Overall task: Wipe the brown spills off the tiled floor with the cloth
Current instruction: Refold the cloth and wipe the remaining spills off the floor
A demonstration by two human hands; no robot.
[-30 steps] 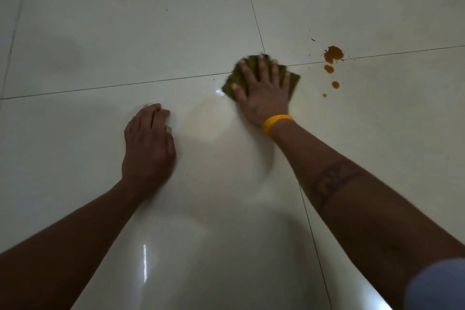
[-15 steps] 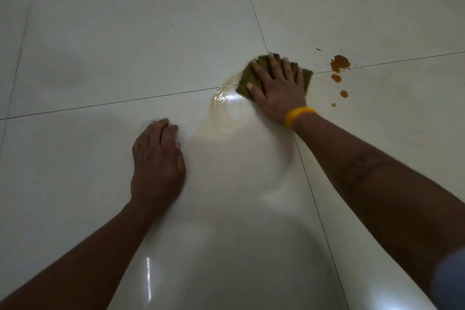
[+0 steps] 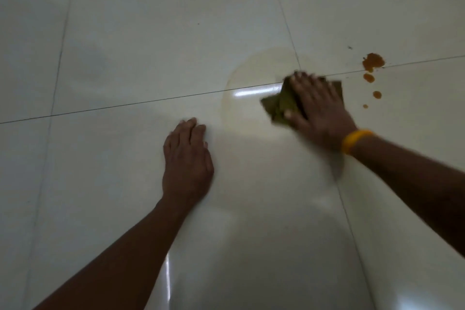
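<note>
My right hand (image 3: 318, 108) presses flat on a green cloth (image 3: 279, 106) on the pale tiled floor (image 3: 151, 45), fingers spread and blurred by motion. Most of the cloth is hidden under the palm. Just right of the hand lie the brown spills: a large blob (image 3: 373, 61) on the grout line and smaller drops (image 3: 369, 77) trailing below it. A faint wet smear (image 3: 249, 98) spreads left of the cloth. My left hand (image 3: 187, 156) rests flat on the floor, lower left of the cloth, holding nothing.
Dark grout lines (image 3: 125, 106) cross the glossy tiles. Light reflections shine on the wet patch and near the bottom edge. A yellow band (image 3: 354, 139) circles my right wrist.
My right hand has slid the cloth rightwards, closer to the brown drops, leaving a wider wet smear behind. The view has shifted; my left hand stays planted on the floor.
</note>
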